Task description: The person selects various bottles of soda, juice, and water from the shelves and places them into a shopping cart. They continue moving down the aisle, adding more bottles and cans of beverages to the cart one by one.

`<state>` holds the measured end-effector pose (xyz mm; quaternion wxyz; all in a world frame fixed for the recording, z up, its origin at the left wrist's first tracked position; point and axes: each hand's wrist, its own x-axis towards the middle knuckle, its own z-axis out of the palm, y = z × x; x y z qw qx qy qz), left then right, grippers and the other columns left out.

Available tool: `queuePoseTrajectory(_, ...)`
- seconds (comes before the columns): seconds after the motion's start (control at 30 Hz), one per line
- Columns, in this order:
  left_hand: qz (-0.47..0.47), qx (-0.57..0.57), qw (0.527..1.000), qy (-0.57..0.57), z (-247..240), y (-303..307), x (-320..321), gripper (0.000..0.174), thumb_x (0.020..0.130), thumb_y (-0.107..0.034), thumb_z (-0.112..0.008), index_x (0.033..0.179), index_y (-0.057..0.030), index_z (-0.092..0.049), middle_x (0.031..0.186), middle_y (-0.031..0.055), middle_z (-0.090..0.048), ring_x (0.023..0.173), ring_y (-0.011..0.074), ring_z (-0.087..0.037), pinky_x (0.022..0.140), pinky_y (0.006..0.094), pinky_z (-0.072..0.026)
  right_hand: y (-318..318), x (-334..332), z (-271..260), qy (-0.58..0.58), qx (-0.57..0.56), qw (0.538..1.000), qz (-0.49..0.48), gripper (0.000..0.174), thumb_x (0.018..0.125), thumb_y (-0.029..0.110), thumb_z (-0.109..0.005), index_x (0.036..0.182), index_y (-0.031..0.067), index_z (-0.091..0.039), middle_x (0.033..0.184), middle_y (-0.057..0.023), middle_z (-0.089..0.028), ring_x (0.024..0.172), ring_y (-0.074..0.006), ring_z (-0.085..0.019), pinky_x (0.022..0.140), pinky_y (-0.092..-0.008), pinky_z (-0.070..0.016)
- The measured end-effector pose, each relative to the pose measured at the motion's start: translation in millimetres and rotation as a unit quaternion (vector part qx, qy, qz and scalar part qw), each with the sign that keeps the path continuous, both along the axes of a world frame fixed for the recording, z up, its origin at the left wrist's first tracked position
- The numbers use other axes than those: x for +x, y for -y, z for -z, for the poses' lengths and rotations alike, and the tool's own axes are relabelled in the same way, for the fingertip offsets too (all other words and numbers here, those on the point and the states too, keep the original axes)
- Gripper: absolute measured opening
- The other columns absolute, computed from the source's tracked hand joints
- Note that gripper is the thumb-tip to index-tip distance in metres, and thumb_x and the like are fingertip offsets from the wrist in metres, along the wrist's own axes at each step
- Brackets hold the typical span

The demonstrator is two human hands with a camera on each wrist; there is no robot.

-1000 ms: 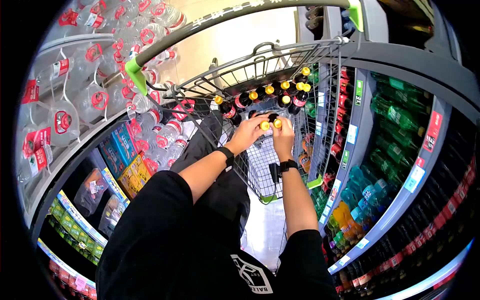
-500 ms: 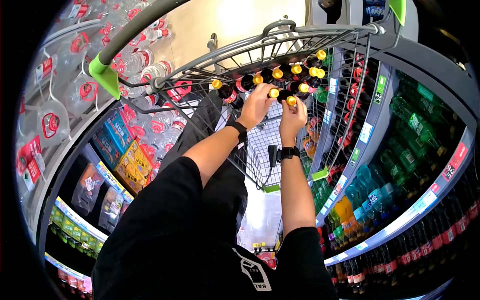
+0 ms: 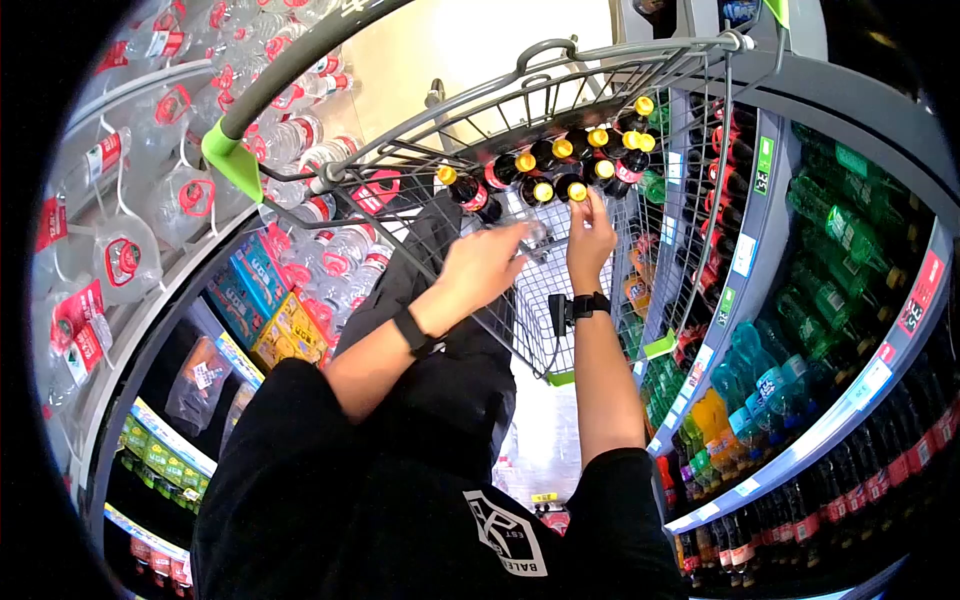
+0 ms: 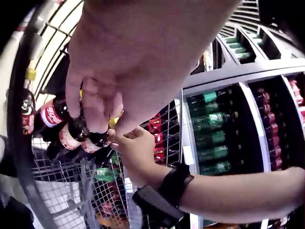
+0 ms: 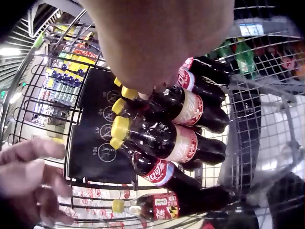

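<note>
Several dark cola bottles with yellow caps and red-and-pale labels stand together in the shopping cart. My right hand pinches the yellow cap of a bottle at the near side of the group. In the right wrist view that hand covers part of the bottle tops. My left hand is apart from the bottles, its fingers loosely bent with nothing in them. Nearest it is another capped bottle of the same group.
Shelves of green, blue, orange and dark soda bottles run along the right. Large clear water jugs with red labels stack up on the left, above boxed goods. The cart's wire side rises beside the left arm.
My left hand has come off the bottle caps and drawn back toward the body and left. The right hand stays at a cap. The bottles stand in the cart.
</note>
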<state>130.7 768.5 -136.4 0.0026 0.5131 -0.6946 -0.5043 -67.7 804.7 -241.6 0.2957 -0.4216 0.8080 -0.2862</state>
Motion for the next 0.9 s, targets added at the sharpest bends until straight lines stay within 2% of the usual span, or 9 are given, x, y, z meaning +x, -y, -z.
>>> queuePoseTrajectory(0.1,0.135,-0.125,0.977,0.109,-6,1,36,0.018,0.091,-0.024,-0.07,0.098,-0.0086,-0.064,0.079,0.008,-0.066,0.085,0.029,-0.069,0.084,0.0452,-0.0499,13,7,11,0.032,-0.017,0.999,0.028,0.032,0.093,0.008,-0.072,0.123,-0.0016,-0.068,0.1,-0.0188,-0.077,0.092,-0.0255,-0.076,0.081,-0.036,-0.0575)
queuePoseTrajectory(0.2,0.105,-0.221,0.969,0.03,-7,-8,33,0.019,0.091,-0.027,-0.07,0.088,-0.0106,-0.063,0.073,0.0057,-0.063,0.075,0.0268,-0.068,0.074,0.0426,-0.0522,20,9,16,0.023,-0.074,0.995,0.067,0.024,0.094,0.01,-0.07,0.113,-0.0041,-0.069,0.097,-0.0146,-0.075,0.083,-0.0227,-0.072,0.076,-0.0341,-0.0565)
queuePoseTrajectory(0.3,0.181,-0.323,0.927,-0.058,9,-25,34,0.028,0.092,-0.032,-0.072,0.074,-0.0155,-0.058,0.062,0.0003,-0.056,0.052,0.0204,-0.06,0.048,0.0339,-0.0457,14,24,13,0.016,-0.076,0.991,0.105,0.019,0.092,0.01,-0.07,0.106,-0.0034,-0.069,0.085,-0.0104,-0.07,0.072,-0.0202,-0.066,0.068,-0.0343,-0.054)
queuePoseTrajectory(0.37,0.174,-0.341,0.922,-0.065,10,-31,39,0.032,0.091,-0.033,-0.072,0.069,-0.0156,-0.055,0.06,-0.0002,-0.052,0.052,0.0179,-0.06,0.049,0.0331,-0.0465,4,41,4,0.023,-0.053,0.992,0.112,0.016,0.091,0.012,-0.071,0.102,0.0017,-0.069,0.074,-0.0056,-0.063,0.062,-0.0197,-0.06,0.061,-0.0351,-0.0495)
queuePoseTrajectory(0.43,0.168,-0.348,0.92,-0.064,9,-32,37,0.033,0.091,-0.033,-0.072,0.069,-0.016,-0.055,0.059,-0.0006,-0.051,0.051,0.0175,-0.059,0.049,0.0328,-0.0464,-3,56,-7,0.005,0.051,0.999,-0.004,0.017,0.091,0.017,-0.074,0.102,0.0071,-0.068,0.068,-0.0029,-0.058,0.058,-0.0211,-0.058,0.057,-0.0353,-0.047)
queuePoseTrajectory(0.5,0.162,-0.355,0.919,-0.061,8,-35,35,0.033,0.09,-0.034,-0.072,0.068,-0.0163,-0.055,0.059,-0.001,-0.049,0.051,0.017,-0.059,0.049,0.0325,-0.0463,-6,67,-1,-0.016,0.006,1.0,-0.024,0.023,0.09,0.023,-0.078,0.104,0.0104,-0.067,0.067,-0.0025,-0.059,0.058,-0.0228,-0.058,0.055,-0.036,-0.0465)
queuePoseTrajectory(0.6,0.157,-0.362,0.918,-0.054,11,-36,37,0.032,0.089,-0.035,-0.073,0.068,-0.0181,-0.055,0.059,-0.0019,-0.049,0.05,0.017,-0.057,0.048,0.0328,-0.0457,4,70,1,0.044,0.011,0.998,0.049,0.026,0.089,0.023,-0.08,0.103,0.0079,-0.065,0.068,-0.006,-0.065,0.059,-0.0229,-0.063,0.056,-0.0367,-0.0487)
queuePoseTrajectory(0.83,0.167,-0.38,0.907,-0.066,10,-35,38,0.033,0.089,-0.033,-0.072,0.067,-0.0174,-0.054,0.059,-0.0009,-0.051,0.051,0.0181,-0.059,0.05,0.0338,-0.0484,-3,54,-13,0.076,-0.001,0.997,0.034,0.028,0.091,0.019,-0.078,0.111,0.0038,-0.065,0.079,-0.0067,-0.072,0.065,-0.0176,-0.067,0.059,-0.0337,-0.0511)
queuePoseTrajectory(0.9,0.171,-0.378,0.907,-0.077,12,-35,40,0.031,0.089,-0.033,-0.071,0.067,-0.0174,-0.057,0.06,-0.0009,-0.053,0.052,0.0186,-0.061,0.051,0.0346,-0.0494,-30,44,-15,0.253,0.063,0.96,0.099,0.031,0.093,0.019,-0.077,0.116,0.0012,-0.065,0.083,-0.0066,-0.072,0.069,-0.0139,-0.066,0.064,-0.032,-0.0527)
